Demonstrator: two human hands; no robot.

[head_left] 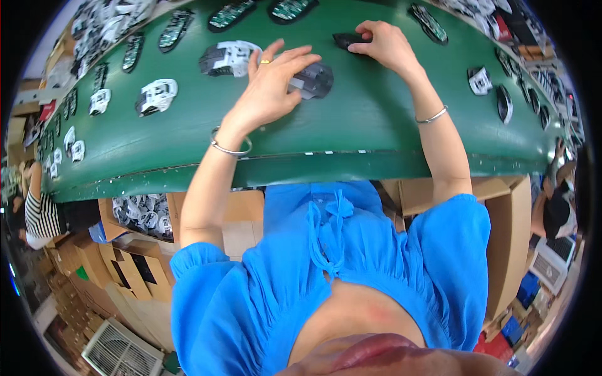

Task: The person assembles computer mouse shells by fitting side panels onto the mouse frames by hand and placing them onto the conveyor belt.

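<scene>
My left hand is over the green work surface with its fingers spread and slightly blurred. Its fingertips are over the edge of a dark grey part, which looks like a computer mouse shell; whether they touch it I cannot tell. Just beyond that hand lies a white and black mouse shell. With thumb and fingers, my right hand pinches a small black mouse shell close to the surface. Part of this shell is hidden behind the fingers.
Along the far side of the green belt lie black mouse bases with green circuit boards. More white shells sit at the left, and one at the right. Below stand cardboard boxes. Other people work at both sides.
</scene>
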